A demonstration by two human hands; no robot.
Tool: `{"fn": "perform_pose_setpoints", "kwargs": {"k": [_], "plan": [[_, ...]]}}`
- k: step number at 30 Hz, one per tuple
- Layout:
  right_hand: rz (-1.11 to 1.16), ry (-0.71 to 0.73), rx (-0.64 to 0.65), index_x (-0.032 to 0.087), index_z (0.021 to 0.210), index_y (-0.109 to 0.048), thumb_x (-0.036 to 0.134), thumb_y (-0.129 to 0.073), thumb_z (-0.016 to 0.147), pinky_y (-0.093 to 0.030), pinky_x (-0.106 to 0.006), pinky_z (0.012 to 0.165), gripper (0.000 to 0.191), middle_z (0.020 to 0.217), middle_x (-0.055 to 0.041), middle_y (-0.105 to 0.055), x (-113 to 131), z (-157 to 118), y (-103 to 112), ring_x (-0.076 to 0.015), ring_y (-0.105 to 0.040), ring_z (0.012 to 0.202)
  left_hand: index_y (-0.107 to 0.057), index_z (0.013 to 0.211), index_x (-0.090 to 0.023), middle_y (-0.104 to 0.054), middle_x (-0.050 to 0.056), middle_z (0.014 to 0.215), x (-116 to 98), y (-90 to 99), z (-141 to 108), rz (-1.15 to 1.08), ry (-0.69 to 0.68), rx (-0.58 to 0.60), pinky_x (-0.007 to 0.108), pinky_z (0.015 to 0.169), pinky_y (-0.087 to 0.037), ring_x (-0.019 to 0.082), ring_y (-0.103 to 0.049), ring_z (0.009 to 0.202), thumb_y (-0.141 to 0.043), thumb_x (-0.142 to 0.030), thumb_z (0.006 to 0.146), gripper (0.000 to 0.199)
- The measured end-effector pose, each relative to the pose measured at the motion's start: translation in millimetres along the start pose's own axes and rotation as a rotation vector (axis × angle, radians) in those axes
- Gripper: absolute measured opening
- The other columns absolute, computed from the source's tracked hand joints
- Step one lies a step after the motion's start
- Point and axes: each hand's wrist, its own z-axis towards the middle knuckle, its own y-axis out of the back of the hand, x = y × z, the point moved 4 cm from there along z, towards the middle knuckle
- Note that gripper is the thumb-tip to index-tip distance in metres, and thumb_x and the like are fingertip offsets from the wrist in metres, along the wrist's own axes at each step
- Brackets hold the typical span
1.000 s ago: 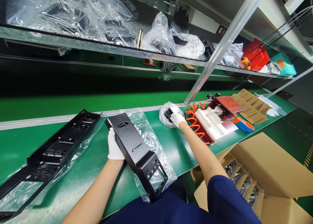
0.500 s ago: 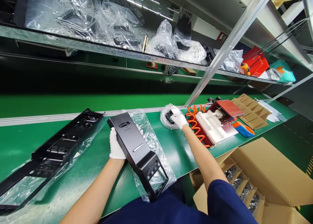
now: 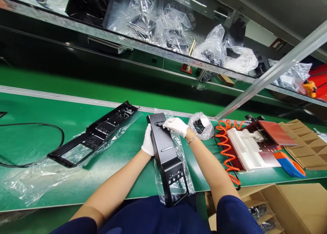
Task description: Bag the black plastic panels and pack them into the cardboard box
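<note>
My gloved left hand (image 3: 148, 142) grips the left edge of a long black housing panel (image 3: 165, 142), its fingers partly hidden behind it. The panel is tilted, its lower end with a rectangular opening near my body. Over the oval slot at the panel's upper end, my gloved right hand (image 3: 176, 126) pinches a small dark part (image 3: 163, 125) too small to name. Clear plastic film (image 3: 182, 147) lies beneath the panel. To the right sits a clear plastic bag (image 3: 205, 128) with small black parts inside.
A second black panel (image 3: 102, 131) lies on plastic at the left, near a black cable (image 3: 62, 133). On the right are an orange coiled hose (image 3: 226, 149), a red-and-white fixture (image 3: 245, 149) and a cardboard box (image 3: 298, 206). A shelf (image 3: 153, 50) with bagged parts runs above.
My right hand has moved left from the plastic bag to the panel's upper slot. My left hand still holds the panel. The view has swung left.
</note>
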Motion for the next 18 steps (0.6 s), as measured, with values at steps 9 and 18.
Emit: {"fn": "perform_pose_setpoints", "kwargs": {"k": [9, 18], "plan": [[-0.125, -0.11, 0.023, 0.019, 0.059, -0.06, 0.034, -0.076, 0.08, -0.038, -0.024, 0.042, 0.03, 0.046, 0.0033, -0.048, -4.4, 27.3, 2.1, -0.0103, -0.044, 0.042, -0.062, 0.137, -0.011, -0.074, 0.011, 0.126, 0.5, -5.0, -7.4, 0.018, 0.055, 0.111, 0.045, 0.106, -0.05, 0.032, -0.071, 0.114, -0.034, -0.061, 0.104, 0.066], [-0.041, 0.006, -0.219, 0.018, 0.12, -0.063, 0.047, -0.07, 0.087, -0.058, -0.032, 0.087, 0.044, 0.105, -0.0073, -0.072, -14.4, 24.0, 14.9, -0.0201, -0.068, 0.096, -0.063, 0.135, -0.006, -0.075, 0.019, 0.122, 2.6, -5.2, -4.0, -0.023, 0.102, 0.123, 0.047, 0.102, -0.056, 0.034, -0.074, 0.108, -0.041, -0.07, 0.098, 0.077]]}}
